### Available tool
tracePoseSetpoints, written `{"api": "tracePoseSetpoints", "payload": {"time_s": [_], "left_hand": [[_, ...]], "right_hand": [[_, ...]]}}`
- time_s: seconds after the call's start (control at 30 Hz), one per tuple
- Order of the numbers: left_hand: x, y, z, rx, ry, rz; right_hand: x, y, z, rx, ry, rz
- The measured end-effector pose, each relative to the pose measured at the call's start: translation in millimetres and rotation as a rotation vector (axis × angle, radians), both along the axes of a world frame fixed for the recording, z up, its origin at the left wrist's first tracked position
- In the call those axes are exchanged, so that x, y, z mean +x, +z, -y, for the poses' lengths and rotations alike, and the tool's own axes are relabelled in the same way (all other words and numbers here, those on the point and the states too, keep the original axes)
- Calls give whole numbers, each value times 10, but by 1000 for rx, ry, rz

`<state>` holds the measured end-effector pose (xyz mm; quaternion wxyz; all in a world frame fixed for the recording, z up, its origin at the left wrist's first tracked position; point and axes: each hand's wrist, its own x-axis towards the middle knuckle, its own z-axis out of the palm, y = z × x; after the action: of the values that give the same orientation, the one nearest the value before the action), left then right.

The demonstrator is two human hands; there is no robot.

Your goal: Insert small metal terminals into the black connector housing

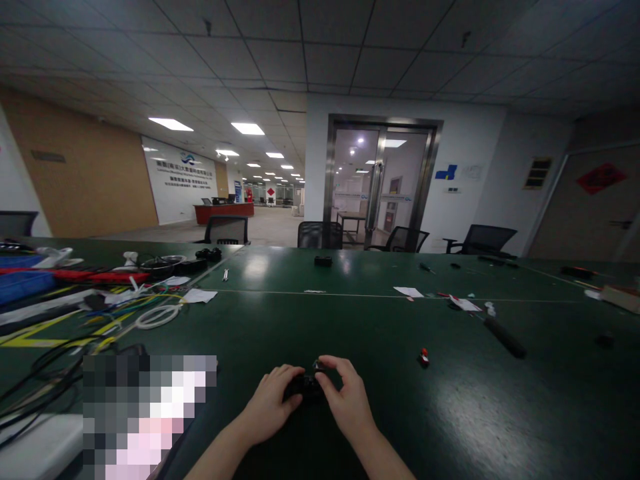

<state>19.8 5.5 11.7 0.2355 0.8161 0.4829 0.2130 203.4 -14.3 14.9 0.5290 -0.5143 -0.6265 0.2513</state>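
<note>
A small black object [309,385] sits on the dark green table between my two hands; its kind is too dark to make out. My left hand [274,400] grips it from the left side, thumb in front and fingers curled behind. From the right, my right hand [346,395] pinches a small dark shiny piece [318,365] between thumb and forefinger, just above the black object. Whether the two pieces touch cannot be seen. To the right of my hands lies a small red and black part [424,357].
Tangled cables [55,373], a coiled white cord [158,317] and blue trays [25,287] crowd the left. A black-handled tool [504,337] lies at the right. Farther back are a black block [323,261], paper scraps [408,292] and a small wrench [225,275]. Chairs line the far edge.
</note>
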Motion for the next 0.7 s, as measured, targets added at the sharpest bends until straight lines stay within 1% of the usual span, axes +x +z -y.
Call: {"api": "tracePoseSetpoints", "payload": {"time_s": [0.27, 0.47, 0.6, 0.7], "left_hand": [[23, 20, -2, -4, 12, -11], [20, 24, 5, -17, 15, -10], [24, 13, 4, -20, 13, -11], [26, 0, -5, -20, 19, -9]], "right_hand": [[-30, 30, 40, -67, 113, 129], [-27, -31, 20, -121, 116, 209], [-24, 6, 10, -231, 131, 318], [-25, 41, 10, -267, 149, 397]]}}
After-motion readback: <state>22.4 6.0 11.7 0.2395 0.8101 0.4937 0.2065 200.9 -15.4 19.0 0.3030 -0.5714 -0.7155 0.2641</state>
